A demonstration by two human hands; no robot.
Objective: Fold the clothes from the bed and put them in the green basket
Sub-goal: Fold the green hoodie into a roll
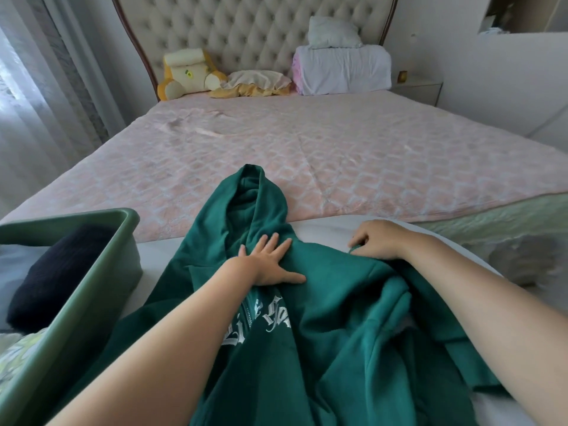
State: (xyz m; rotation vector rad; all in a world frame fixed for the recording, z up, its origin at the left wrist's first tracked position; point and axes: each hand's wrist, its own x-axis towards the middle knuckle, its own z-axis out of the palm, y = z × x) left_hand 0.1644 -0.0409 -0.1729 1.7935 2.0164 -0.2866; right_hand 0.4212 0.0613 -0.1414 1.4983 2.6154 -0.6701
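Observation:
A dark green hoodie (pixel 332 318) with white lettering lies spread at the foot of the bed, its hood pointing toward the headboard. My left hand (pixel 270 262) rests flat on it just below the hood, fingers apart. At the hoodie's right shoulder, my right hand (pixel 379 239) pinches the fabric edge with curled fingers. The green basket (pixel 73 305) stands at the left on the bed, beside the hoodie. It holds a folded dark garment (pixel 58 278) and some pale cloth.
The bed (pixel 338 155) with a pink quilted cover stretches ahead to a tufted headboard. A plush toy (pixel 187 75), a pillow (pixel 255 83) and a folded white bundle (pixel 341 69) lie at its head. Curtains hang at the left; a nightstand (pixel 418 89) stands at the far right.

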